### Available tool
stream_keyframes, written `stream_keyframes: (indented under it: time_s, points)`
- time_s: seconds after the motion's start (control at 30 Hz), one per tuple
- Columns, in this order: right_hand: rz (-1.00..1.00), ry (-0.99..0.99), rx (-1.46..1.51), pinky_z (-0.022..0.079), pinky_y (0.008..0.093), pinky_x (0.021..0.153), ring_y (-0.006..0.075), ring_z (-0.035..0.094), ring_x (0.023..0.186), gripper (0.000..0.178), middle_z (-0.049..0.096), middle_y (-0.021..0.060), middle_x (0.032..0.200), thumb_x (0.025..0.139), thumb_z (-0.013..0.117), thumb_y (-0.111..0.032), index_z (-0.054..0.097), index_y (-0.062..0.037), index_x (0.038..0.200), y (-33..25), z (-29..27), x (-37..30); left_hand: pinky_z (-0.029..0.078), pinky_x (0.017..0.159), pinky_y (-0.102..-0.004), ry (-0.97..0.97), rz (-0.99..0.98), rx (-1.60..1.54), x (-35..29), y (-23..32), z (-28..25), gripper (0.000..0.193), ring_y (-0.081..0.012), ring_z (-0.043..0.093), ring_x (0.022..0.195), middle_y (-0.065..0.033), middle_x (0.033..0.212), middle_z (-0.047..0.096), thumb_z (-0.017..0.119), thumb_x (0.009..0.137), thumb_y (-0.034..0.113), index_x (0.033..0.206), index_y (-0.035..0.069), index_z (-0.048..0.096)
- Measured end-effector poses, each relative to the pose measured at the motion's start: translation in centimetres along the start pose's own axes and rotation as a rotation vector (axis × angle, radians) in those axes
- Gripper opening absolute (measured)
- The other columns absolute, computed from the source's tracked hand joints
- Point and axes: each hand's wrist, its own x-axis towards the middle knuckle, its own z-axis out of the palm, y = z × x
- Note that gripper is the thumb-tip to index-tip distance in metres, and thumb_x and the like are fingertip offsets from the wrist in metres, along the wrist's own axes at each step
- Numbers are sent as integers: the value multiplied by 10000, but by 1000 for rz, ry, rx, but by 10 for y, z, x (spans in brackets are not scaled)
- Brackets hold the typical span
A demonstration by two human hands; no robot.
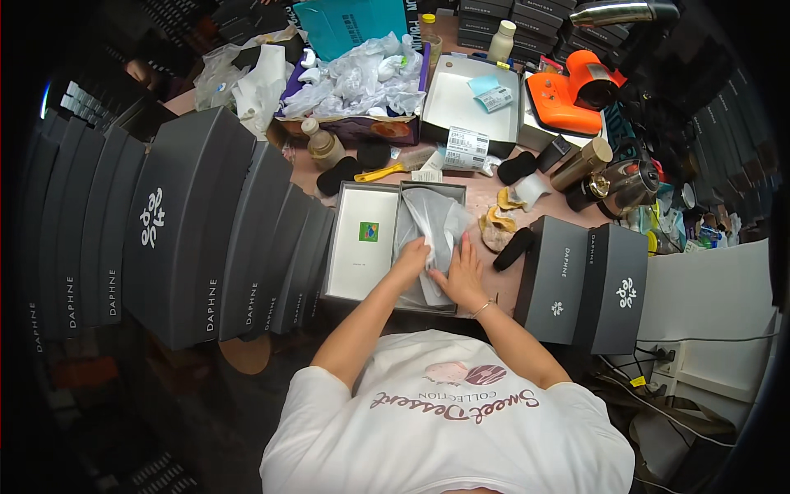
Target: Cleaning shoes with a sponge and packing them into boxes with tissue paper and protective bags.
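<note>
In front of me lies an open dark grey shoe box point(458, 191) with pale, translucent wrapping point(436, 216) bunched inside it. Whatever the wrapping covers is hidden. My left hand point(409, 262) has its fingers closed on a fold of the wrapping near the middle of the box. Beside it, my right hand point(463, 276) rests against the wrapping at the box's right side, fingers stretched out. Touching the box on its left is a box lid point(355, 265), white inside with a small green sticker point(369, 231).
Tall dark boxes point(177, 230) crowd the left; two more boxes point(568, 280) stand at right. Behind are a yellow-handled brush point(383, 173), black sponges point(517, 168), bottles point(323, 146), a label roll point(467, 150), an orange device point(568, 99) and a purple box point(350, 129) of crumpled plastic.
</note>
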Motion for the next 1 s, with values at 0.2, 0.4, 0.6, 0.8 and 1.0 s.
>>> stream_keyframes:
  time_s: [0.2,0.4,0.6,0.8,1.0]
  points:
    - [-240,282,307,152,635,1068,418,190,1384,676,215,192,1510,889,576,-377,334,0,1396,-6,-4,1,497,821,-386,610,401,426,-73,-36,-67,251,-317,633,925,-177,988,655,507,875,91,1080,-7,613]
    - [-468,89,-420,108,651,1076,368,258,1378,340,452,123,1392,905,498,-274,624,-44,1122,4,13,38,482,834,-449,180,5,864,-81,-63,-70,307,-384,609,951,-224,999,630,574,860,233,1058,-2,571]
    - [-500,216,-21,197,602,1063,354,373,1291,285,529,132,1288,828,616,-228,659,-66,1059,-1,-25,6,479,786,-486,225,187,1024,-77,-56,-64,253,-435,589,911,-250,1002,609,560,857,133,1046,-32,532]
    - [-283,196,608,343,411,1033,335,453,1218,571,498,202,1300,892,598,-351,447,-27,1338,49,-53,-49,513,708,-237,256,404,-151,-173,59,-94,213,-100,620,773,-53,906,657,486,990,173,1007,-20,577]
    - [-129,212,864,382,392,1006,351,492,1207,687,462,255,1337,899,580,-398,347,23,1390,34,-37,-30,449,861,-318,187,130,-95,-133,7,-34,301,-212,573,970,-115,1053,612,453,1000,228,1087,-34,573]
